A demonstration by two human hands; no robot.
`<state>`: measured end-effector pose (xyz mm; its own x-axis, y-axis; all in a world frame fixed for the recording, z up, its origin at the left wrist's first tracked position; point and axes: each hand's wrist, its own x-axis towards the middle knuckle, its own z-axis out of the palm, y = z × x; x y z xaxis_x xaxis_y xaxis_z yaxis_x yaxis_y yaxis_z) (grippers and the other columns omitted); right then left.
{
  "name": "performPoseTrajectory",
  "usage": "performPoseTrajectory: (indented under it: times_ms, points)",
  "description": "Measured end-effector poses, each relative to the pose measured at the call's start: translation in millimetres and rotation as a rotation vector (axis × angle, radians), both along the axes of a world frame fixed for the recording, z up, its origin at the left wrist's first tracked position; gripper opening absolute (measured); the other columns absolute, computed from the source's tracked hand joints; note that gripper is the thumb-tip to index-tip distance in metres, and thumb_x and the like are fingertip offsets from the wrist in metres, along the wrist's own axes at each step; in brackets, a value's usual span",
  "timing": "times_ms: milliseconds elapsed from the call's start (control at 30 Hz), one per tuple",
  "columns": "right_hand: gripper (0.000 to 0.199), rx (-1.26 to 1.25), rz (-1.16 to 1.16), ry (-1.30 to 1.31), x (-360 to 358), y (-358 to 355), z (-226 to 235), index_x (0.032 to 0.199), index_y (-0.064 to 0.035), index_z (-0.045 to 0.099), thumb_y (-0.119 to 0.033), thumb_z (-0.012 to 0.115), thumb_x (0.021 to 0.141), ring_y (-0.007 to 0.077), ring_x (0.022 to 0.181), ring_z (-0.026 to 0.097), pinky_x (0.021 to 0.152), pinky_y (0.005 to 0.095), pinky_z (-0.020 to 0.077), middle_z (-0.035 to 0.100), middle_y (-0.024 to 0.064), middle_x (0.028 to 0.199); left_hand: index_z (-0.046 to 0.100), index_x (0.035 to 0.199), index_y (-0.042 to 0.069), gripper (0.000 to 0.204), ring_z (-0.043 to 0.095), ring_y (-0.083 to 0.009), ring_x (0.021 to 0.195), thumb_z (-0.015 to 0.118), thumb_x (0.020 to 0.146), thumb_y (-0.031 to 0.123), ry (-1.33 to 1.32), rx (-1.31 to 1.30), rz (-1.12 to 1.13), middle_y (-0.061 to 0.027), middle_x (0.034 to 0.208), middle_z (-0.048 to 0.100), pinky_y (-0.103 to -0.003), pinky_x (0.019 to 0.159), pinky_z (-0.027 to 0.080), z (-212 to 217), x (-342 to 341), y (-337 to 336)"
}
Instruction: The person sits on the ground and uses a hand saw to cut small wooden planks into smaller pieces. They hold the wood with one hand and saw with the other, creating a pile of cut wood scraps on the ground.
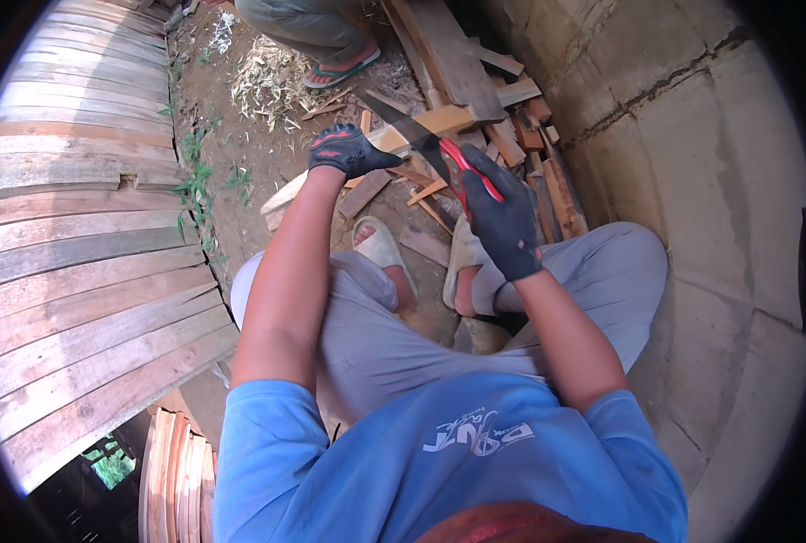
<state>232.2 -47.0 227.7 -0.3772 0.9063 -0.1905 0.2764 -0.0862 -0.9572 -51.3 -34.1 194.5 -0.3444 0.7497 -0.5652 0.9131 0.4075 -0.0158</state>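
My right hand [502, 217], in a dark glove with red trim, is closed round the red and black handle of a handsaw [406, 128]. The saw's dark blade slants away to the upper left and crosses a pale wooden strip [450, 119]. My left hand [347, 151], gloved the same way, grips that strip to the left of the blade, its thumb pointing toward the saw. The strip's far right end lies on a thick plank [448, 54]. Its other end slopes down to the left, partly behind my left forearm.
Offcuts [364, 193] lie round my sandalled feet, and more scrap wood [561, 195] is heaped along the concrete wall [692, 163] on the right. A pile of wood shavings [271, 81] is near another person's sandalled foot [342, 72]. Boards [77, 217] line the left side.
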Motion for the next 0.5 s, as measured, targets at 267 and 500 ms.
performPoseTrajectory:
  times_ms: [267,500]
  points:
    - [0.042,0.015,-0.092,0.018,-2,5,-84,0.138,-0.0076,0.071,-0.027,0.067,0.101,0.0209,0.093,0.075,0.086,0.0342,0.0571,0.078,0.0146,0.113,0.078,0.119,0.007,0.066,0.072,-0.0358,0.118,0.075,0.071,0.052,0.036,0.025,-0.066,-0.0199,0.128,0.074,-0.046,0.1,0.058,-53,-2,-3]
    - [0.042,-0.246,0.015,-0.129,28,-18,-55,0.14,-0.0087,0.069,-0.028,0.066,0.102,0.0196,0.083,0.073,0.08,0.0353,0.0572,0.077,0.0158,0.109,0.078,0.119,0.01,0.067,0.074,-0.0349,0.112,0.076,0.07,0.055,0.005,-0.038,-0.092,-0.0183,0.12,0.076,-0.047,0.095,0.059,-59,17,-28]
